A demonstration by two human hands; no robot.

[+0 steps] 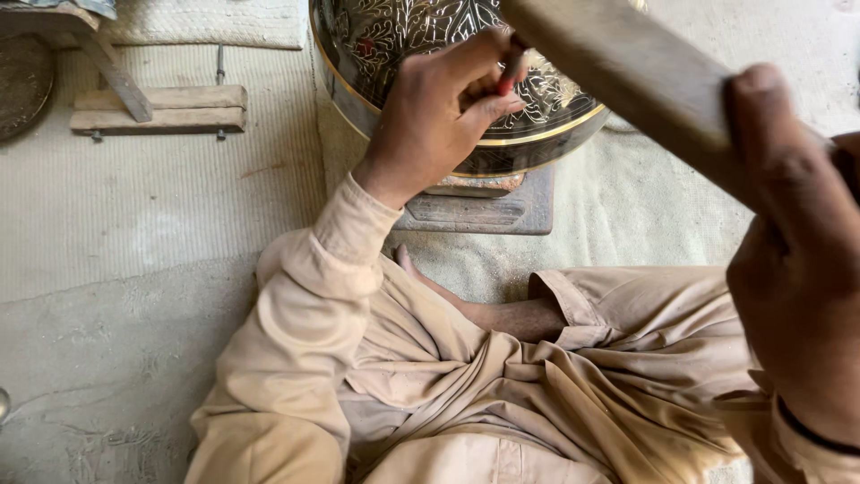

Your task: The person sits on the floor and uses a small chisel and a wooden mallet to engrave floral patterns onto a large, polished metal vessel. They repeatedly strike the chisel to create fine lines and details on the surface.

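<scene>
A large round black metal vessel (394,36) with fine engraved leaf patterns and a gold rim sits tilted on a small wooden block (502,211). My left hand (439,112) rests on the vessel's rim and pinches a thin red-tipped engraving tool (511,76) against the patterned surface. My right hand (793,260) is raised close to the camera and grips a flat wooden mallet stick (618,67) that slants up to the left above the vessel. I sit cross-legged in beige clothes (502,376).
A woven mat (143,206) covers the floor. At the upper left lie a wooden clamp of stacked boards with bolts (161,109) and part of a dark round metal plate (22,81). A pale cloth (645,206) lies under the block.
</scene>
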